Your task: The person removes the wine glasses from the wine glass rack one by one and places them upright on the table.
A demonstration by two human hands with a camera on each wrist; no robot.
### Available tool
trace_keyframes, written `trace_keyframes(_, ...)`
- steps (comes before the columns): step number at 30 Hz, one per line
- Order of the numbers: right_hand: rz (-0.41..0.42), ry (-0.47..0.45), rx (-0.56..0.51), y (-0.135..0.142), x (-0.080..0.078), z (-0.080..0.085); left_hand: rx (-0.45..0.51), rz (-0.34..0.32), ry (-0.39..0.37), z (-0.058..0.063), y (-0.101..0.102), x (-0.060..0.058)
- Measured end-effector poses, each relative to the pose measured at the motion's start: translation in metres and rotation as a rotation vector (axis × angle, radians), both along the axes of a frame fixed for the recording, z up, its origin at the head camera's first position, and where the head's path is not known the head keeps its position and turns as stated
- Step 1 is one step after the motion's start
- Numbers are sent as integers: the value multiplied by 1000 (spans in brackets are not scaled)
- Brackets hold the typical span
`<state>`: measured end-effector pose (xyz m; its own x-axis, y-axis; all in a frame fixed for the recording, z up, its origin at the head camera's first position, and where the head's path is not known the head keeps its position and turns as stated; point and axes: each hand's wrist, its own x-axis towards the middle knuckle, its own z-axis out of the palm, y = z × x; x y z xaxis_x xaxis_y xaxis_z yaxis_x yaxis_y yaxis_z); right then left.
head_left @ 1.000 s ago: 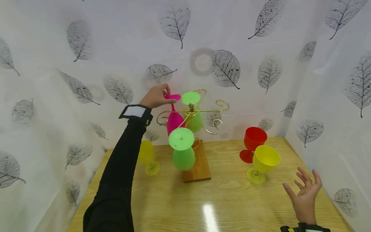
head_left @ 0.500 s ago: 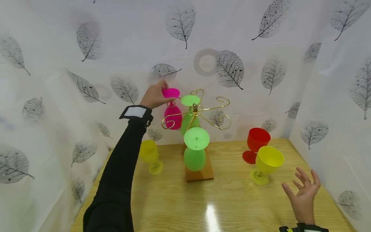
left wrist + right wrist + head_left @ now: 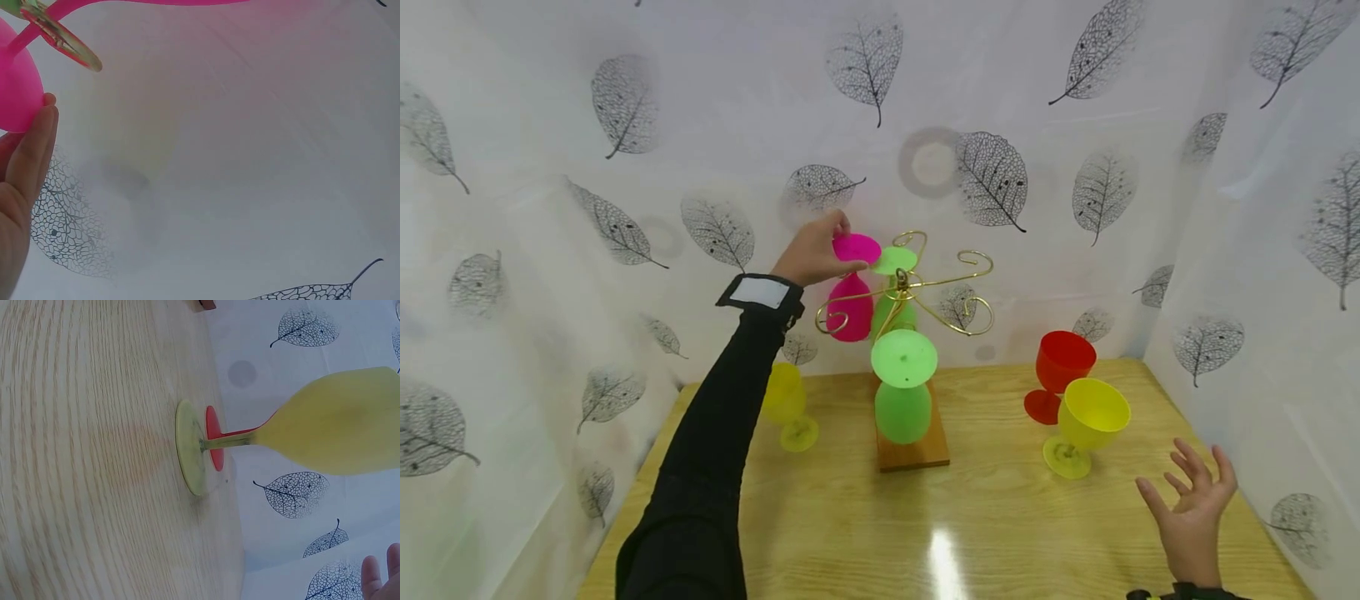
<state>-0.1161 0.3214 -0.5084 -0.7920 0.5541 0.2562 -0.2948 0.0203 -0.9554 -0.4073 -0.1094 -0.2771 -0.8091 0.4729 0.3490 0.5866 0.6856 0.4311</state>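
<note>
My left hand pinches the round foot of a pink wine goblet, which hangs upside down at the left arm of a gold wire rack. In the left wrist view, fingers lie against the pink foot, and the looped wire end is right by the stem. Two green goblets hang inverted from the rack, one at the front and one at the back. My right hand holds nothing; its fingers are spread, palm up, near a yellow goblet.
The rack stands on a wooden base. Behind the yellow goblet on the right is a red goblet. Another yellow goblet stands at left, partly behind my left sleeve. A leaf-patterned curtain surrounds the wooden table.
The pink goblet, tilted at first, now hangs straighter by the rack's left arm. The rack has turned, its front green goblet shifting right. My right hand has hardly moved.
</note>
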Motion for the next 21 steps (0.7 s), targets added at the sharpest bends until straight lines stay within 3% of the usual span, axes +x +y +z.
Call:
trace_keyframes(9, 20, 8, 6, -7, -2, -2, -8, 11, 27, 0, -14, 27)
trace_keyframes(21, 21, -34, 41, -24, -10, 1, 36, 210, 46, -13, -71, 76)
